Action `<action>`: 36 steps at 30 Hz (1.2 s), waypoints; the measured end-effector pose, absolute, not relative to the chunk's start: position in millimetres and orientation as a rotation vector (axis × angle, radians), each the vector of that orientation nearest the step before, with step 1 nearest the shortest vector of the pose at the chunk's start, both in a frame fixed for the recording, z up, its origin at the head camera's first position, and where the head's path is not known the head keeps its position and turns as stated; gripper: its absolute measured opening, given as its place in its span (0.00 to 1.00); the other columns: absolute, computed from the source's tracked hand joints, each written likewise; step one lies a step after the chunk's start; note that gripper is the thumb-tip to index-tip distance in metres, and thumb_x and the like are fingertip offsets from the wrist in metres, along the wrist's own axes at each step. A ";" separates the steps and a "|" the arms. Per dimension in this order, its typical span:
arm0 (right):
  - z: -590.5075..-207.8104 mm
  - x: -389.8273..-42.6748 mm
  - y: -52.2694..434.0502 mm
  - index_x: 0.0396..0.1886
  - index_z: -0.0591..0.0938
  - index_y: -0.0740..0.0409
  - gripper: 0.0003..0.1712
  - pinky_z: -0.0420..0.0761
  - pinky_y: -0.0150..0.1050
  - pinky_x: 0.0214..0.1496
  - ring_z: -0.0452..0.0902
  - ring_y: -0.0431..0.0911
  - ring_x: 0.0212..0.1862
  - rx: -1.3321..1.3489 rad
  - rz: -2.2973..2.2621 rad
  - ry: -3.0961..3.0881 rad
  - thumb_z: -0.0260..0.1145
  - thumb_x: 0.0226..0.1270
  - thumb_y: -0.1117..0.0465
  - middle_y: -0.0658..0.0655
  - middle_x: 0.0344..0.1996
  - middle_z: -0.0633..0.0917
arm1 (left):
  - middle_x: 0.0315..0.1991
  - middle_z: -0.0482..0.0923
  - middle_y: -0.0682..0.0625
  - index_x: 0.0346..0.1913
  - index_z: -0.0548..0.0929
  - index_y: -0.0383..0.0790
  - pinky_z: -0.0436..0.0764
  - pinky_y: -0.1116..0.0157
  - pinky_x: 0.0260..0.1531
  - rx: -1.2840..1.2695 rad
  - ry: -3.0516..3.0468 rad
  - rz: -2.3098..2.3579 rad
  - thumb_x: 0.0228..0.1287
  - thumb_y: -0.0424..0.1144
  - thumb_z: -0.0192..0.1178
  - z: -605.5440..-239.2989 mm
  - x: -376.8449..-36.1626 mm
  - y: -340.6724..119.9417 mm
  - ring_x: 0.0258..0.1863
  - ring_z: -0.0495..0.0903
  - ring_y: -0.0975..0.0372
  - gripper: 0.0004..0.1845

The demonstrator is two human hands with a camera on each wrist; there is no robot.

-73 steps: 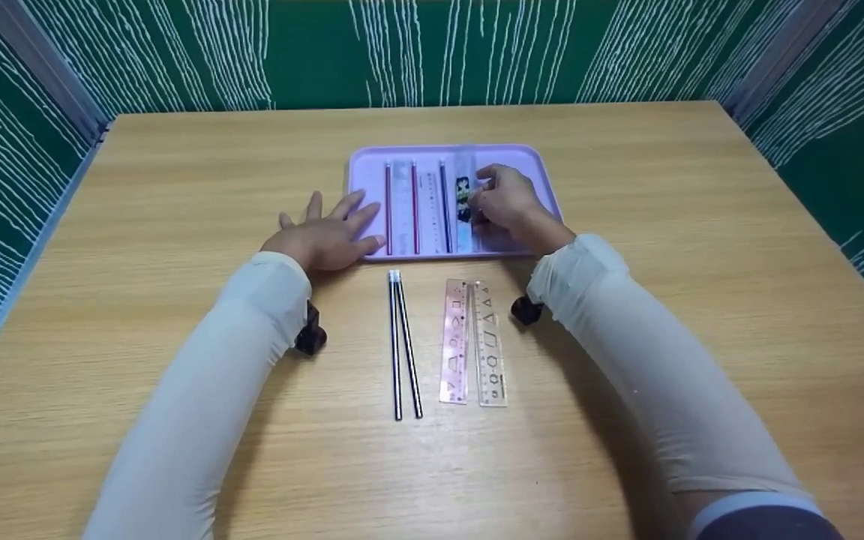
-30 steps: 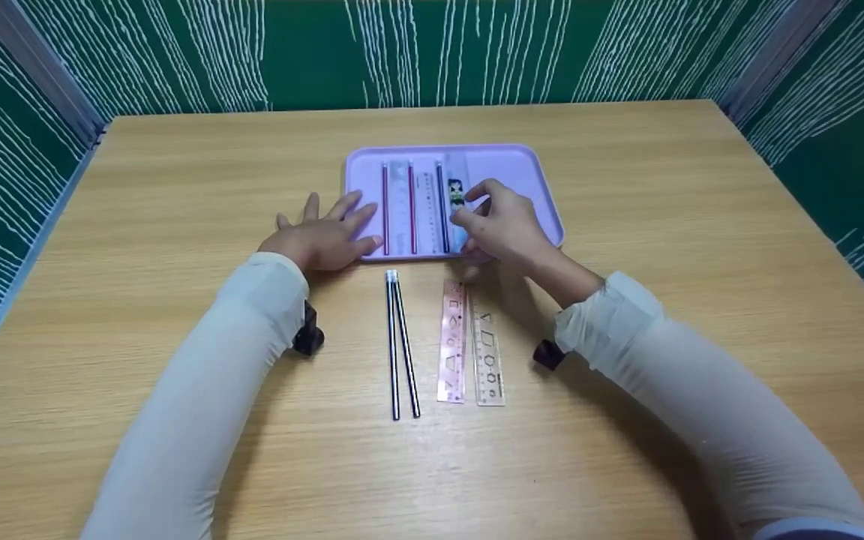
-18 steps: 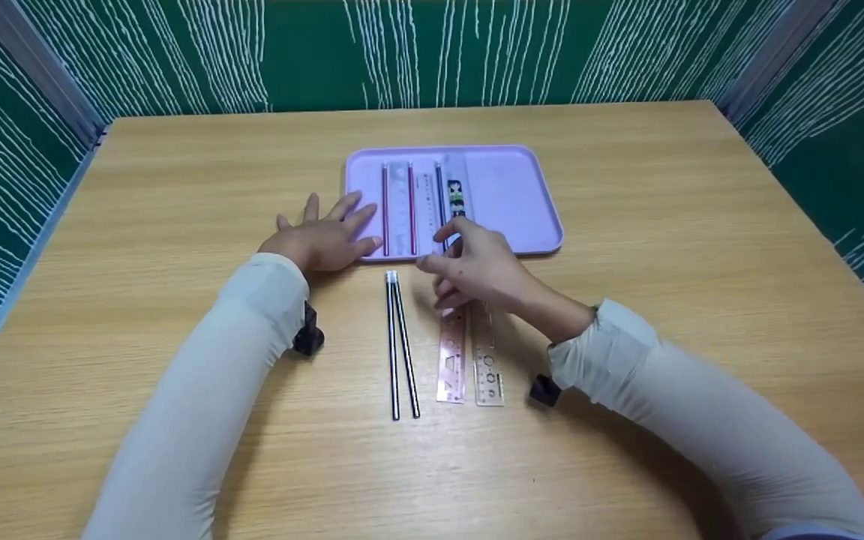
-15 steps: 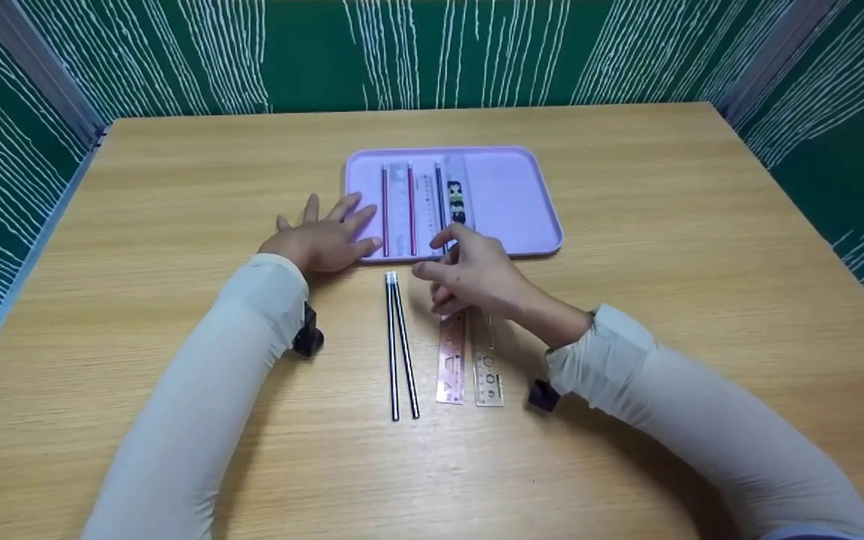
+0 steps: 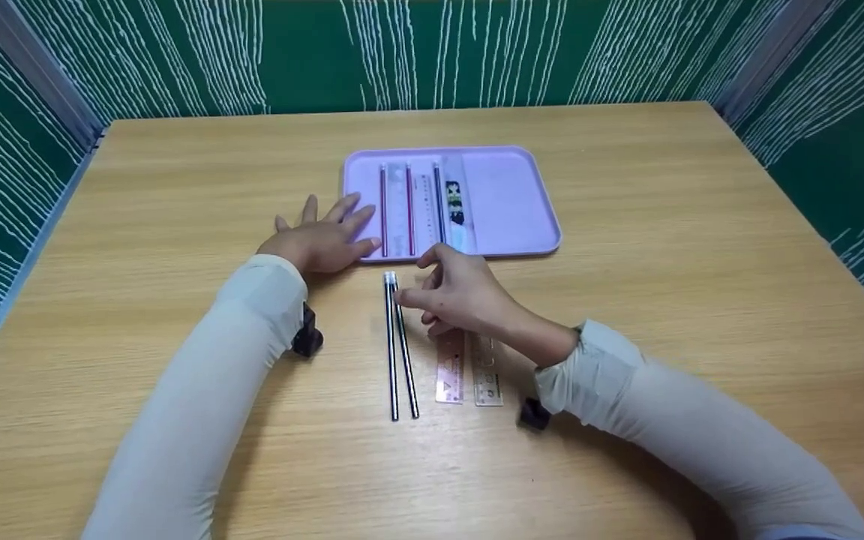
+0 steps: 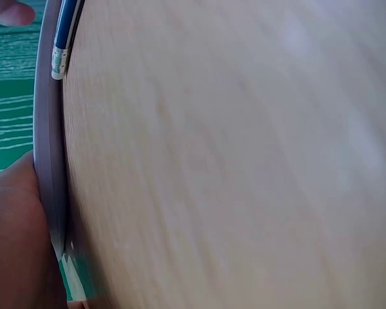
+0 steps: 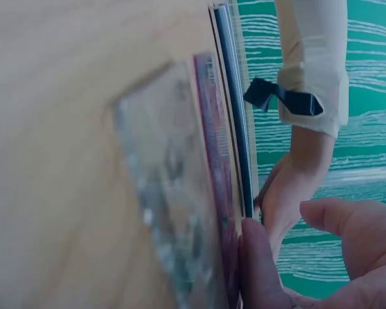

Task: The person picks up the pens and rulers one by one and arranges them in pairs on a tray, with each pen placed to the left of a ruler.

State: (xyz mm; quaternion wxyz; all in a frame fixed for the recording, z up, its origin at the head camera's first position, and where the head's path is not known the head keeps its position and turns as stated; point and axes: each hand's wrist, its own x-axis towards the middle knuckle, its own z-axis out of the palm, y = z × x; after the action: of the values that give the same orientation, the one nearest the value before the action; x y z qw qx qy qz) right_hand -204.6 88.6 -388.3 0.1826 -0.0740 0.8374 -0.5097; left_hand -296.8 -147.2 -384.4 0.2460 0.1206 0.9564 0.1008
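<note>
A: On the light wood-grain desk (image 5: 627,225), near edge of the flat lilac plastic tray (image 5: 511,195), the right hand (image 5: 462,296) hovers over the top ends of the two dark striped pencils (image 5: 398,352). Fingers loosely curled, index and thumb apart, holding nothing that I can see.

B: Left hand?

A: Left hand (image 5: 323,238) lies flat, fingers straight and spread, fingertips against the tray's left near corner; in the left wrist view it presses the tray rim.

B: Progress?

A: Judging by the layout: the tray already carries two thin red pencils (image 5: 396,210), a clear ruler between them, a dark blue pencil (image 5: 439,204), another pale ruler and a clear ruler with a dark cartoon print (image 5: 456,206), all in parallel lines. Left on the desk: the two dark pencils, side by side and touching at the top, plus a pink translucent stencil ruler (image 5: 450,375) and a clear stencil ruler (image 5: 486,375) beside it, both partly under the right wrist. So roughly half sorted, I'd say.

B: Materials?

A: Pencils slim, round, glossy, pale caps at the far end. Rulers thin flat plastic with cut-out shapes. Tray smooth, low rim, rounded corners. Green patterned walls (image 5: 102,52) around the desk.
</note>
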 end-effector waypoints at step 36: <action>-390.0 -196.2 70.8 0.53 0.80 0.61 0.36 0.82 0.39 0.44 0.78 0.45 0.38 -0.386 -0.913 2.690 0.86 0.44 0.57 0.51 0.37 0.84 | 0.83 0.20 0.65 0.80 0.35 0.75 0.25 0.24 0.66 0.358 2.620 0.273 0.71 0.76 0.31 -384.8 -294.7 -146.9 0.79 0.17 0.39 0.40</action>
State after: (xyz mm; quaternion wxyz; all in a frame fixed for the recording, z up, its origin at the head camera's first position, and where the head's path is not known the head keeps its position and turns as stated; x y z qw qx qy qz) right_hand -196.2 70.8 -390.0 0.1369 -0.1333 0.9294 -0.3156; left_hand -294.7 -146.9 -384.8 0.2393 0.1307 0.9569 0.0999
